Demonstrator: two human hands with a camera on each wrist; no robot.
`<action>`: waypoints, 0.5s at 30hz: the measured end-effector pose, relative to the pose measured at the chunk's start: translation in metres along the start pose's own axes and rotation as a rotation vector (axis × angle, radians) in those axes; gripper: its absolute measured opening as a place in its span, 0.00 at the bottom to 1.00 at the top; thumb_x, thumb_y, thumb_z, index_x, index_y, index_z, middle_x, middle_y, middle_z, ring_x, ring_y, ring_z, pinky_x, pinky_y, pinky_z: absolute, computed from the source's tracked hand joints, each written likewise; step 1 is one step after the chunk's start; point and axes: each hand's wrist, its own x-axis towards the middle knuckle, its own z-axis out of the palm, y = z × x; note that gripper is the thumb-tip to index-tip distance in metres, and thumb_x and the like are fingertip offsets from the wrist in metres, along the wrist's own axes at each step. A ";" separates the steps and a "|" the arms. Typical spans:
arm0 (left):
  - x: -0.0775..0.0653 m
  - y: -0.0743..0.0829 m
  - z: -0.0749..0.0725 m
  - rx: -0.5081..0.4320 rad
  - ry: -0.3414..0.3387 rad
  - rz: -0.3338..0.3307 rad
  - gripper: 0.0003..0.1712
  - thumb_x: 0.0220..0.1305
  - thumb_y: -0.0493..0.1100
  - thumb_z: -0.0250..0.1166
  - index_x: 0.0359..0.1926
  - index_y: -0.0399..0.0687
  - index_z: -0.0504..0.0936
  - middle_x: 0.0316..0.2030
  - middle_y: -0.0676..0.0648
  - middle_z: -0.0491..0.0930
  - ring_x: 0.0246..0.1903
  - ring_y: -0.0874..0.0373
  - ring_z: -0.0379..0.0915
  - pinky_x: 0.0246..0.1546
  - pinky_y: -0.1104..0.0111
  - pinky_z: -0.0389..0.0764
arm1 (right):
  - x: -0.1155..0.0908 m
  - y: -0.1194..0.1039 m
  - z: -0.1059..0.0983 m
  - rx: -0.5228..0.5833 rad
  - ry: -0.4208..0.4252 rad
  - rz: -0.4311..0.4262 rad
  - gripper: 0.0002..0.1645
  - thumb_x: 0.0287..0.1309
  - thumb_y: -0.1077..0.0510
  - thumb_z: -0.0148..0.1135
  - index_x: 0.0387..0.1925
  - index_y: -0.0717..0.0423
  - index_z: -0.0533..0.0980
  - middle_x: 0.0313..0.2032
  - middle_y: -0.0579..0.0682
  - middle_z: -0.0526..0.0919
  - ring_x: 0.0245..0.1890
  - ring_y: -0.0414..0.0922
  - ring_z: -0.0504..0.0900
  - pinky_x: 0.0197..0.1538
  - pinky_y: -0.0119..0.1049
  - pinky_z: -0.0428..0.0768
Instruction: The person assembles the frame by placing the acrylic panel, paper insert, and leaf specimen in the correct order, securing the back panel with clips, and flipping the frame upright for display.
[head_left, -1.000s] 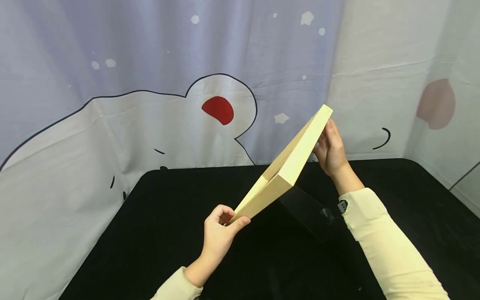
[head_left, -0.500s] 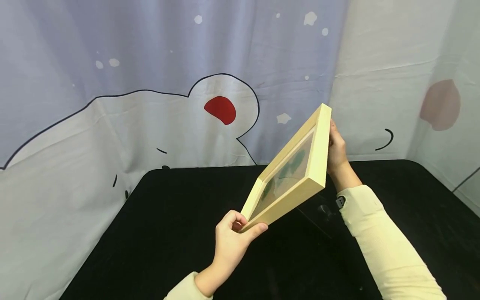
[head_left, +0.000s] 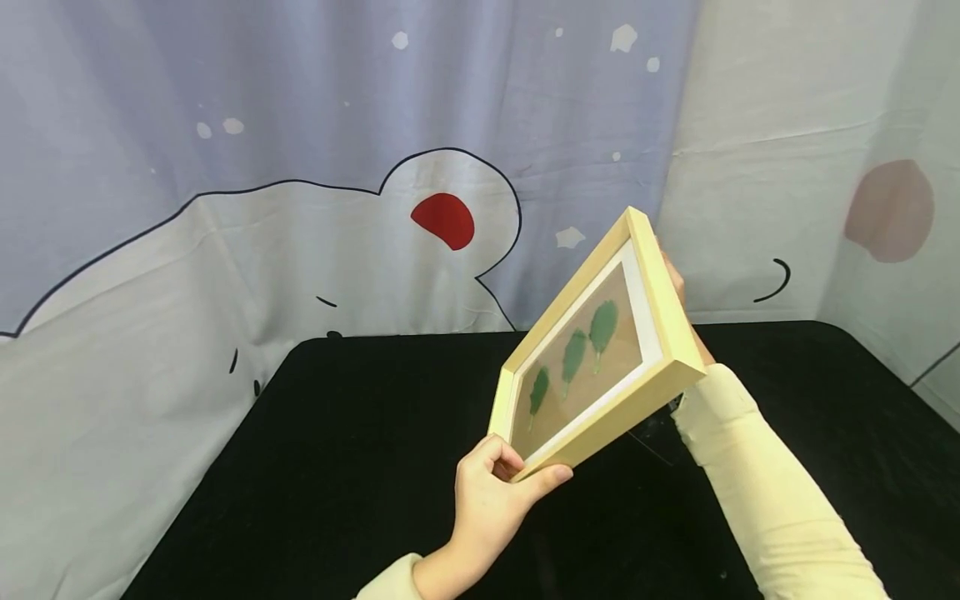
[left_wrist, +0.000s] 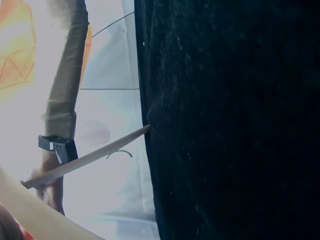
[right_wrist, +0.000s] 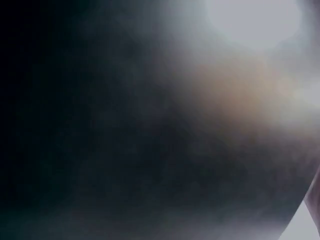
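Note:
A pale wooden picture frame [head_left: 585, 354] is held up and tilted in the head view, its front facing left. Behind its glazing, several green leaves [head_left: 573, 360] lie on a tan backing with a white border. My left hand [head_left: 491, 504] grips the lower left corner, thumb along the underside and fingers curled at the front edge. Most of my right hand [head_left: 672, 277] is hidden behind the upper right side. In the left wrist view, the frame [left_wrist: 90, 157] shows edge-on as a thin bar, with the right hand [left_wrist: 49, 192] around its far end. The right wrist view is blurred and dark.
A black-covered table [head_left: 337, 467] spreads below the frame. Behind it hangs a lilac and white curtain [head_left: 300, 100] with a cartoon animal print. A dark, thin-edged object [head_left: 652, 437] lies on the table below the right forearm.
The frame has turned from nearly edge-on so that its front with the leaves now shows. My left hand has moved right, and the right hand has slipped mostly out of sight behind the frame.

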 end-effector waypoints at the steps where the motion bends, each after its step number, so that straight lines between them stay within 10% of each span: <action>1: 0.000 0.000 0.001 -0.006 -0.003 -0.003 0.26 0.35 0.43 0.83 0.17 0.46 0.69 0.17 0.47 0.70 0.17 0.70 0.63 0.16 0.74 0.69 | 0.003 0.024 0.003 0.139 0.148 -0.115 0.17 0.67 0.60 0.53 0.49 0.69 0.79 0.43 0.57 0.84 0.39 0.41 0.81 0.45 0.27 0.74; 5: -0.001 0.001 0.002 0.009 -0.017 -0.008 0.26 0.35 0.43 0.83 0.16 0.46 0.69 0.17 0.48 0.70 0.17 0.70 0.62 0.16 0.74 0.69 | 0.001 0.032 0.000 0.180 0.187 -0.154 0.15 0.65 0.62 0.54 0.43 0.70 0.80 0.37 0.60 0.84 0.35 0.44 0.81 0.43 0.30 0.75; 9: -0.001 0.001 0.001 0.074 -0.031 0.010 0.26 0.35 0.45 0.83 0.16 0.47 0.69 0.17 0.49 0.70 0.17 0.71 0.62 0.16 0.74 0.69 | 0.023 -0.067 0.012 0.045 -0.068 0.033 0.21 0.70 0.61 0.49 0.55 0.71 0.74 0.51 0.58 0.82 0.48 0.45 0.80 0.53 0.32 0.73; 15: 0.006 0.002 -0.009 0.151 -0.133 0.076 0.25 0.39 0.50 0.81 0.16 0.51 0.70 0.18 0.52 0.71 0.18 0.72 0.62 0.17 0.76 0.69 | 0.119 -0.282 0.081 0.962 -0.158 0.649 0.20 0.75 0.61 0.39 0.46 0.69 0.77 0.29 0.53 0.83 0.26 0.40 0.80 0.32 0.27 0.77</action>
